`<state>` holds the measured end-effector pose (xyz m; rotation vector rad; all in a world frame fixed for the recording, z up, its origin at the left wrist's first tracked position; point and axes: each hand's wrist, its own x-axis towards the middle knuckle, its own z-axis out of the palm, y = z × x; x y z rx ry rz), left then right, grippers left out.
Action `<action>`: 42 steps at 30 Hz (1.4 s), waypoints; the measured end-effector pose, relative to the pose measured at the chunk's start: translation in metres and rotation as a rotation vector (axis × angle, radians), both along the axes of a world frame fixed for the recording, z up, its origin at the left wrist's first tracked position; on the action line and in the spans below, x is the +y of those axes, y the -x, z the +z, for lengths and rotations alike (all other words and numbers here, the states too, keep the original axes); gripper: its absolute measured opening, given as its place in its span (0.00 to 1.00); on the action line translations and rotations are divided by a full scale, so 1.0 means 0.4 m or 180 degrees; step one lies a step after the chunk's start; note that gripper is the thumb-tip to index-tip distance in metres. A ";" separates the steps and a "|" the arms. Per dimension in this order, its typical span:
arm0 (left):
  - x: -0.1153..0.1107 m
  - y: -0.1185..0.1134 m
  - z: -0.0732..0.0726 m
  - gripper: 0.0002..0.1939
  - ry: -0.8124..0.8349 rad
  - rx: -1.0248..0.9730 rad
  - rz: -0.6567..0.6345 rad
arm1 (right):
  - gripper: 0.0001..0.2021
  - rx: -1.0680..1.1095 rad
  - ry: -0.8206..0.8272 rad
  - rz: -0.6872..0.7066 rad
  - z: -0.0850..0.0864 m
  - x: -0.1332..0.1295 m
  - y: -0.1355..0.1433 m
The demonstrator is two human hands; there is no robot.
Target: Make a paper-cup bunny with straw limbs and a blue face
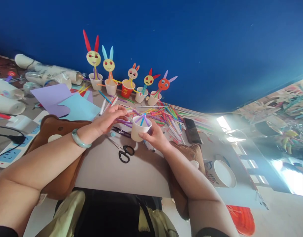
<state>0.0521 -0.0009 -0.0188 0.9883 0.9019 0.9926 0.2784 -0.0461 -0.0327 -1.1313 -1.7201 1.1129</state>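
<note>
My right hand (pixel 155 135) is wrapped around a white paper cup (pixel 138 131), held just above the table. Purple and blue pipe cleaners (pixel 142 121) cross in the cup's mouth. To the left of the cup, my left hand (pixel 115 117) hovers over the pile of craft sticks and pipe cleaners, its fingers loosely apart and nothing visible in them. Black-handled scissors (pixel 125 154) lie on the table below the cup. Behind, a row of several paper cups bears rabbit-faced figures, among them a red cup (pixel 128 89).
A loose pile of coloured pipe cleaners (pixel 166 113) spreads behind the cup, beside a dark phone (pixel 192 130). Purple paper (pixel 52 95) and light blue paper (pixel 79 107) lie at left, near a power strip (pixel 11 154). Brown cushions (pixel 59 158) lie under my forearms. A paper bucket (pixel 224 173) stands at right.
</note>
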 end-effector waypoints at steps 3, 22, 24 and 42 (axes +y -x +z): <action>0.015 0.020 0.004 0.21 -0.0761 0.0459 -0.0290 | 0.30 -0.0165 0.0031 0.0230 -0.002 -0.003 0.001; -0.023 0.004 -0.007 0.25 -0.2195 0.2205 -0.0787 | 0.21 -0.0239 0.0392 -0.0353 -0.023 -0.007 0.009; -0.028 0.001 -0.007 0.25 -0.2169 0.2281 -0.0721 | 0.16 -0.0065 0.0394 -0.0400 -0.026 -0.006 0.011; -0.031 -0.002 -0.043 0.23 -0.1808 0.2082 -0.0989 | 0.14 0.0748 0.0562 -0.0482 -0.017 -0.019 0.034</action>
